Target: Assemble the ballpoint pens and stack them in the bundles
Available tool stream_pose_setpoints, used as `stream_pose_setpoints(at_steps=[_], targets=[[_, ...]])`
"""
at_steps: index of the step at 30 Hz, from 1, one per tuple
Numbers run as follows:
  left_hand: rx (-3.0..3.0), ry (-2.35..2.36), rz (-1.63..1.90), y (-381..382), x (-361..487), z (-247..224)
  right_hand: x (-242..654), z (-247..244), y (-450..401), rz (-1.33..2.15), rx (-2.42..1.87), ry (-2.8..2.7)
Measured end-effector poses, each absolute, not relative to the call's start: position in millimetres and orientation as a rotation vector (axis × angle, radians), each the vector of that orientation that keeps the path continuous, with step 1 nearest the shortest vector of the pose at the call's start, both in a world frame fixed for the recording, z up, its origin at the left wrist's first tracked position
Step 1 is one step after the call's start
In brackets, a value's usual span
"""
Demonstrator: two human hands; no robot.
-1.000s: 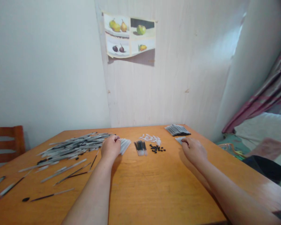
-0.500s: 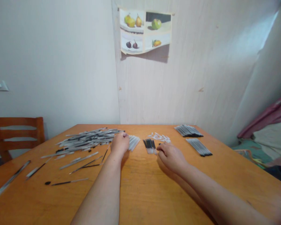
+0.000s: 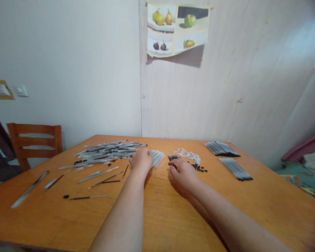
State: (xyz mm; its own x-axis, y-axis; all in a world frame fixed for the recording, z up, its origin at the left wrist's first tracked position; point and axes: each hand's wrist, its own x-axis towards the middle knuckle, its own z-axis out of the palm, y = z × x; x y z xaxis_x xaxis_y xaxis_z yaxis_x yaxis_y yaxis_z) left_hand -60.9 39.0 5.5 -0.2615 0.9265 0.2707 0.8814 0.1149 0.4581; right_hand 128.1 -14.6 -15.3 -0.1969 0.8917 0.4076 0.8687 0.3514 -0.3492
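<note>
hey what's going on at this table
Someone is busy at a wooden table. The left hand is at a bundle of clear tubes, the right hand over a row of dark sticks; whether either grips anything is unclear. A loose heap of pens lies to the left, two tidy rows of pens to the right.

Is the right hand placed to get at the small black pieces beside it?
Probably yes: the right hand is close by, partly hiding the small black pieces from view, and nothing visible stands in between.
</note>
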Motion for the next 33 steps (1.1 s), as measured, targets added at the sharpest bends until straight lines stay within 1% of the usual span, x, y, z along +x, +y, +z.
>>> stream_pose_setpoints(at_steps=[6,16,33], targets=[[1.894,2.31,0.72,40.0,-62.8,-1.0,148.3,-29.5,-12.7,0.091,-1.521,-1.985],[1.939,2.312,0.579,32.4,-67.1,3.5,168.6,-25.7,-5.8,0.191,-1.527,-1.923],[1.936,2.396,0.375,30.3,-62.5,8.3,170.1,-20.1,-6.2,0.173,-1.479,-1.937]])
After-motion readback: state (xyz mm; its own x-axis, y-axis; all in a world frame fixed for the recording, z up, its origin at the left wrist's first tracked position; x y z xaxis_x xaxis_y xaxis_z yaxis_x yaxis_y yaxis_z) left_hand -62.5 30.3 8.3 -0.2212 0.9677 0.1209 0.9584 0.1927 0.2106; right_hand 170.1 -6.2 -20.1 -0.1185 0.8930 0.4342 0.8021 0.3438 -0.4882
